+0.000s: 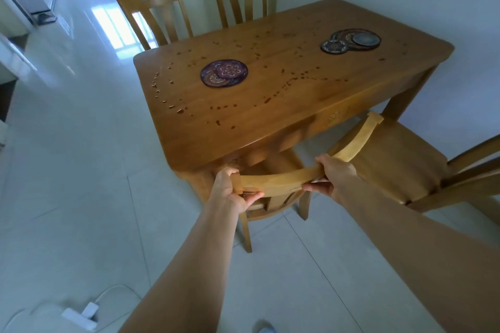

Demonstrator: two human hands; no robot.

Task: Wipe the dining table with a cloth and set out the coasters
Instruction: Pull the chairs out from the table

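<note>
The left hand [230,189] and right hand [334,178] are both gripping the near chair [273,180] by its top rail, fingers curling round it. On the table [297,116] (spattered with droplets [217,122]) the coasters [224,73] are lying in two heaps, one toward the left, one far right.

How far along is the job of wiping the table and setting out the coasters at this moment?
Nothing looks done: the table is dotted with wet spots, and the coasters sit bunched in a purple pile and a mixed pile farther right. In hand: the left hand and right hand grip the near chair's top rail. Left: wiping, with no cloth in view, then spreading the coasters.
</note>
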